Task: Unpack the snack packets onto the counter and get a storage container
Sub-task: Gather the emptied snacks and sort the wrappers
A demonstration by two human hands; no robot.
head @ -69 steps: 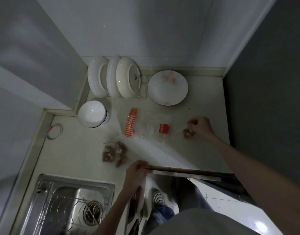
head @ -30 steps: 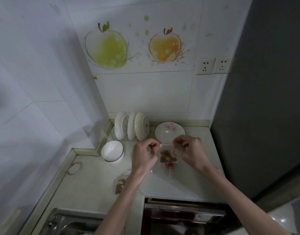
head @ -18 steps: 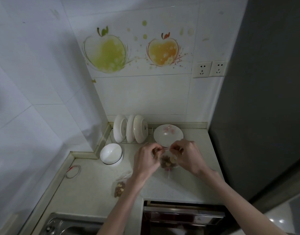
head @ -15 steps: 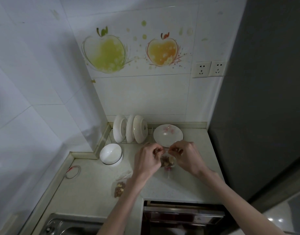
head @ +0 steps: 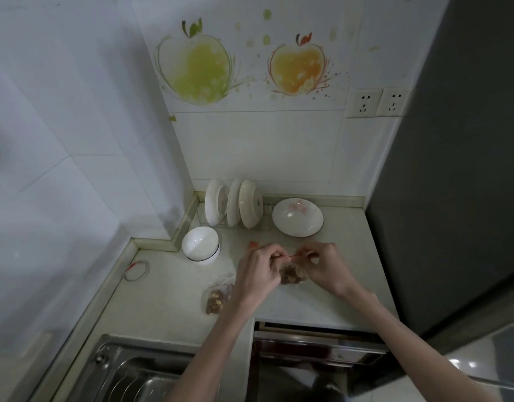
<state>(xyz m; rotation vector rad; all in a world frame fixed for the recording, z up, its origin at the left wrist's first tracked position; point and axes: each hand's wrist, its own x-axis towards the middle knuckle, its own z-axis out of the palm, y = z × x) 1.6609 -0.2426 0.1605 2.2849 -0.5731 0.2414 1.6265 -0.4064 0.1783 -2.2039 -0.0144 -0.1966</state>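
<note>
Both hands, left hand (head: 260,269) and right hand (head: 327,266), pinch the top of a clear snack packet (head: 292,275) over the table (head: 322,303). A second packet (head: 216,298) lies left, near the sink (head: 134,372) edge. Bare surface stretches toward the front edge.

— Where do the bowl (head: 201,247) and rack plates (head: 234,203) sit from the held packet (head: 292,275)?
— Bowl at ten o'clock; plates at eleven; a dish (head: 297,217) at twelve.
— And the second packet (head: 217,297)?
— On the counter (head: 163,300), at eight o'clock, behind the sink (head: 134,372).
</note>
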